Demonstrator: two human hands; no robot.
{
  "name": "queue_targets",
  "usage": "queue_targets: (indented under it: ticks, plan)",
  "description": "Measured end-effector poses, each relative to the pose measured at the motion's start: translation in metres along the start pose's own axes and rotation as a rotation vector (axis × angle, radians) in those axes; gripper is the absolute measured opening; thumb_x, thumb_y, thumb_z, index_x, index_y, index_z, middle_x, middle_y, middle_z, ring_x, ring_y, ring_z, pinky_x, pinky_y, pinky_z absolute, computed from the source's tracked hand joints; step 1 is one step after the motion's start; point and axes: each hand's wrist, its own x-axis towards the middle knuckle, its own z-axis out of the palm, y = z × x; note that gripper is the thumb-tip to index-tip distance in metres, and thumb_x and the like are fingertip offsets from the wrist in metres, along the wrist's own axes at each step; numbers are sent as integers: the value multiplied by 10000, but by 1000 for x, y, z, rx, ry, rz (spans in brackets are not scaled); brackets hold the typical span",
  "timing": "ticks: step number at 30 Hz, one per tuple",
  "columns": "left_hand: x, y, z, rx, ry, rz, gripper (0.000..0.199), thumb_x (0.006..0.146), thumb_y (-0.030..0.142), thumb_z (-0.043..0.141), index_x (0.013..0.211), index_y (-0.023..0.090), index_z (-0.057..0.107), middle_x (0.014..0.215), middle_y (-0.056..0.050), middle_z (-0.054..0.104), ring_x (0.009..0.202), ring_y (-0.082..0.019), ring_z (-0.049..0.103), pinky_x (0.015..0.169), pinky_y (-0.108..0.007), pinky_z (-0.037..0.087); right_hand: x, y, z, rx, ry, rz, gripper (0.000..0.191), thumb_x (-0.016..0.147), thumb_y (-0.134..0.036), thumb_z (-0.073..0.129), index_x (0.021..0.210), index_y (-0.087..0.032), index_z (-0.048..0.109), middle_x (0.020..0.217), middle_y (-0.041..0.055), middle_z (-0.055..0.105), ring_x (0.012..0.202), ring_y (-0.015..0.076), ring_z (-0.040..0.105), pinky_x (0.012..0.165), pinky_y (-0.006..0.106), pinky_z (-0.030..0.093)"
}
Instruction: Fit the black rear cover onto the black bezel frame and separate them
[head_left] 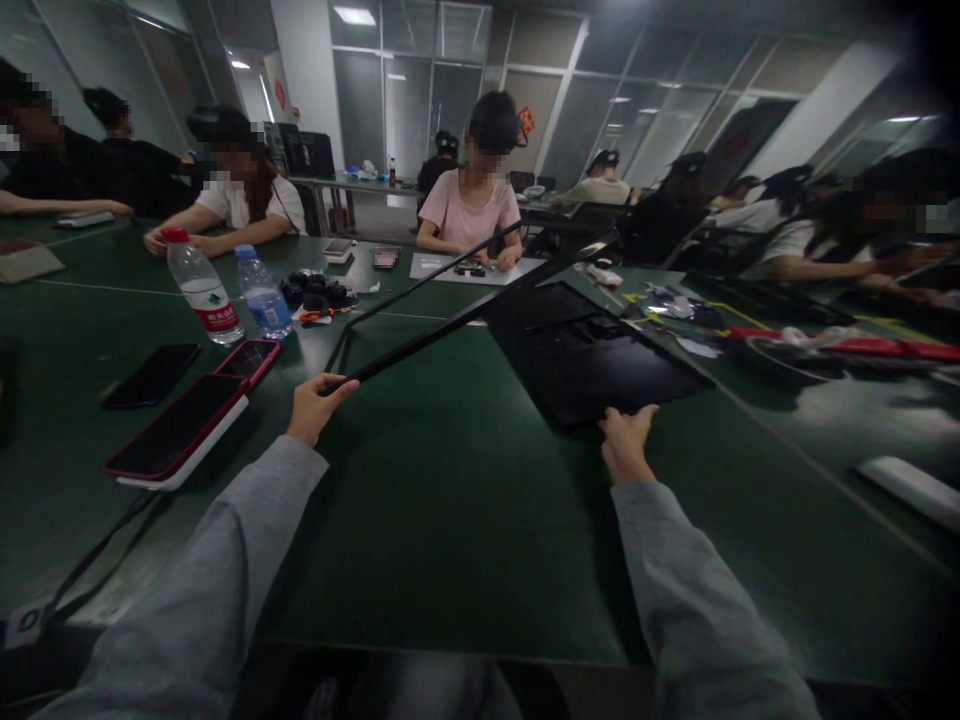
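My left hand [320, 408] is closed on the near corner of a thin black rectangular frame [427, 333]. The frame is tilted up off the table, its far end raised to the right. At the right, my right hand [628, 443] grips the near edge of a flat black panel [600, 370]; its fingertips are partly hidden by the panel. Recessed shapes show on the panel's upper face. Part of the frame passes above the panel's far left corner.
To the left stand a red-capped bottle [202, 285] and a blue-capped bottle [262, 295], near phones [180, 425] on the green table [450, 540]. A person [472, 205] sits opposite. Cables and tools [675, 305] lie at the right, with a white bar [911, 490] nearer.
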Motion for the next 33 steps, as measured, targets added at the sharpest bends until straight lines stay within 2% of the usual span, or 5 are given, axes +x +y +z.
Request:
queue_targets:
  ticks: [9, 15, 20, 24, 33]
  plan:
    - [0, 3, -8, 188, -21, 146, 495, 625, 615, 844, 859, 184, 771, 827, -52, 733, 806, -216, 664, 774, -340, 519, -5, -34, 10, 206, -458, 196, 811, 699, -238, 734, 1479, -261, 515, 998, 63, 730, 810, 222, 689, 740, 374, 610]
    - [-5, 9, -11, 400, -84, 341, 443, 673, 601, 845, 863, 208, 775, 911, -69, 724, 884, -241, 671, 861, -384, 529, 15, -32, -10, 210, -132, 76, 470, 883, -488, 649, 1245, -189, 635, 969, 90, 717, 944, 231, 706, 971, 443, 570]
    - [-10, 12, -9, 430, -186, 505, 444, 689, 633, 838, 818, 215, 764, 889, -69, 728, 885, -240, 670, 871, -391, 531, 13, -46, -23, 413, -349, 126, 580, 899, -729, 522, 1178, -229, 609, 1203, 135, 721, 1162, 273, 691, 1074, 468, 535]
    - [-11, 9, -12, 473, -249, 539, 477, 709, 681, 803, 840, 224, 763, 905, -70, 730, 891, -240, 670, 867, -400, 531, 3, -45, -12, 298, -394, -33, 676, 687, -515, 850, 1267, -275, 600, 1294, 89, 703, 1291, 276, 624, 1171, 469, 455]
    - [-13, 12, -20, 811, -468, 453, 428, 697, 645, 831, 813, 244, 736, 1015, -65, 741, 1108, -303, 621, 1073, -563, 347, 0, -13, 6, -202, -208, -476, 585, 904, -408, 557, 1442, -179, 534, 1464, 163, 588, 1372, 311, 556, 1204, 552, 385]
